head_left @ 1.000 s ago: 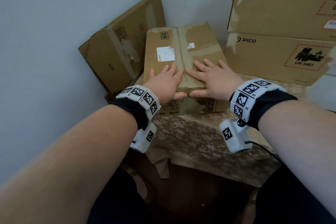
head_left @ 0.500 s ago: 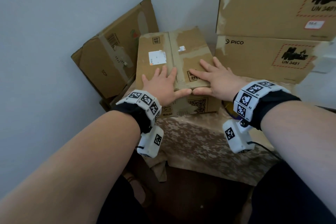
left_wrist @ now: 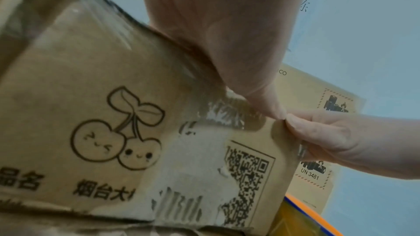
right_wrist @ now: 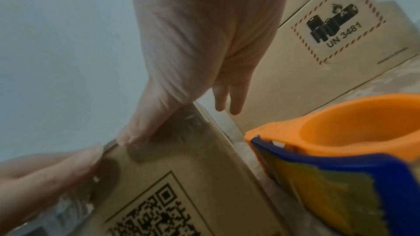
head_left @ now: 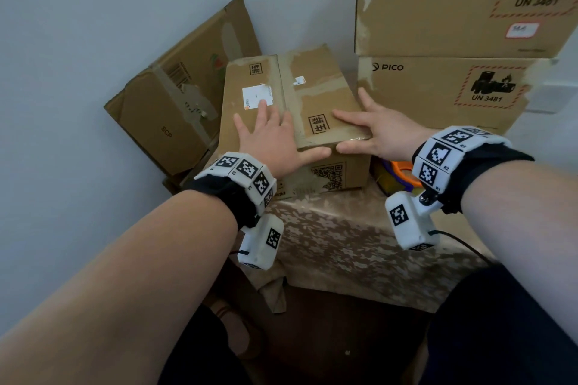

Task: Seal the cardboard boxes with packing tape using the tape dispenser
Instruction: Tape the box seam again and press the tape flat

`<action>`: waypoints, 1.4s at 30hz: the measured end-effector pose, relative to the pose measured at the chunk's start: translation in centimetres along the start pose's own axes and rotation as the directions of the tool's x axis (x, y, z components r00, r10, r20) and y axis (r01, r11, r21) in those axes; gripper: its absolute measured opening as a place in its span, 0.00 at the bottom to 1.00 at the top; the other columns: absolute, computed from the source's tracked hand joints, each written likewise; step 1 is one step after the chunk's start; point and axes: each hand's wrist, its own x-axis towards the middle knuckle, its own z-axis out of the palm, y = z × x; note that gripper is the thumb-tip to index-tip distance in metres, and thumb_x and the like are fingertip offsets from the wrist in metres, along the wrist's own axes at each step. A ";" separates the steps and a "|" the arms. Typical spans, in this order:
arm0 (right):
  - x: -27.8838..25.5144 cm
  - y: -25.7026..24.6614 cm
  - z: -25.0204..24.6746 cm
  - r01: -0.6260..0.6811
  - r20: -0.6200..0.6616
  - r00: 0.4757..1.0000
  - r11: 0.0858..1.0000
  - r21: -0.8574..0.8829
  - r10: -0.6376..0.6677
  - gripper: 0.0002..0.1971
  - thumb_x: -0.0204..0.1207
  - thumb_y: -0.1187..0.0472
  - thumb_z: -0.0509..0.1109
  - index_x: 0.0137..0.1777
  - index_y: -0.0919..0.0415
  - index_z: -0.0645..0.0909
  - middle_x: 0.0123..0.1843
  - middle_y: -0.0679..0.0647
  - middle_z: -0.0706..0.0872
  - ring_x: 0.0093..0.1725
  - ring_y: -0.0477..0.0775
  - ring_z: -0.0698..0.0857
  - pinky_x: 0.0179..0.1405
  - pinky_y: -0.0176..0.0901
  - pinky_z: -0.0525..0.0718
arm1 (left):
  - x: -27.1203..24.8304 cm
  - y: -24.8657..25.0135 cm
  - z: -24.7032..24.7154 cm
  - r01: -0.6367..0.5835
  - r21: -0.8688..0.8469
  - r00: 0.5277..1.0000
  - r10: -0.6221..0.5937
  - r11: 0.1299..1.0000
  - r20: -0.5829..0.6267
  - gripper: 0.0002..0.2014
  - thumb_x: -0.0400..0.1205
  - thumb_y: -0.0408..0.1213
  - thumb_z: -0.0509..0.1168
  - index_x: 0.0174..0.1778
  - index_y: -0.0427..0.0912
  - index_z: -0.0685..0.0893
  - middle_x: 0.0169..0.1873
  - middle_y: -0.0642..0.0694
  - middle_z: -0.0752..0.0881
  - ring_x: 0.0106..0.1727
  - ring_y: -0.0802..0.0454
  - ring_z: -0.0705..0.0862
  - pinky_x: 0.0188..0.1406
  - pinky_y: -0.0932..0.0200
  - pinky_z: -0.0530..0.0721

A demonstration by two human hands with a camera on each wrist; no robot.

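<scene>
Here: two flat hands, left hand [head_left: 275,144], right hand [head_left: 383,131], fingers spread, pressing one box [head_left: 297,109]; one tape dispenser [head_left: 395,175] at right hand's 6 o'clock.

Head downward; wrists close, sharing box [head_left: 291,109] front

Both forearms reach up from the lower corners of the head view toward frame centre, each wrist wearing a white marker band over a dark cuff. Left hand [head_left: 271,137]: palm down, fingers straight and spread, thumb out to the right. Right hand [head_left: 380,130]: palm down, fingers splayed toward the upper left, thumb pointing left. Thumb tips nearly meet.
</scene>
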 end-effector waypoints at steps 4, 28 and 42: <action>-0.6 1.3 0.1 0.010 -0.012 1.000 0.999 0.043 -0.009 0.36 0.75 0.39 0.67 0.81 0.35 0.57 0.85 0.55 0.60 0.80 0.58 0.65 0.73 0.41 0.65 | 0.6 1.7 0.7 -0.031 0.032 0.996 0.034 0.999 -0.086 0.56 0.67 0.80 0.34 0.85 0.43 0.51 0.84 0.47 0.53 0.84 0.45 0.40 0.76 0.24 0.39; 0.5 3.5 0.1 0.103 0.002 0.995 0.992 0.075 -0.104 0.30 0.77 0.43 0.68 0.79 0.35 0.64 0.78 0.50 0.73 0.74 0.53 0.74 0.62 0.35 0.69 | 1.6 4.6 0.4 0.011 0.215 0.998 0.002 0.977 -0.062 0.59 0.62 0.78 0.22 0.83 0.46 0.56 0.78 0.37 0.68 0.84 0.40 0.53 0.76 0.26 0.37; -0.9 1.0 -1.2 0.007 0.092 0.996 0.981 -0.195 0.011 0.43 0.72 0.44 0.75 0.81 0.31 0.51 0.81 0.57 0.68 0.71 0.61 0.74 0.63 0.51 0.78 | 0.5 2.5 -1.2 -0.090 0.174 0.994 0.077 0.981 0.079 0.51 0.69 0.78 0.52 0.84 0.56 0.46 0.84 0.46 0.55 0.84 0.42 0.43 0.77 0.26 0.42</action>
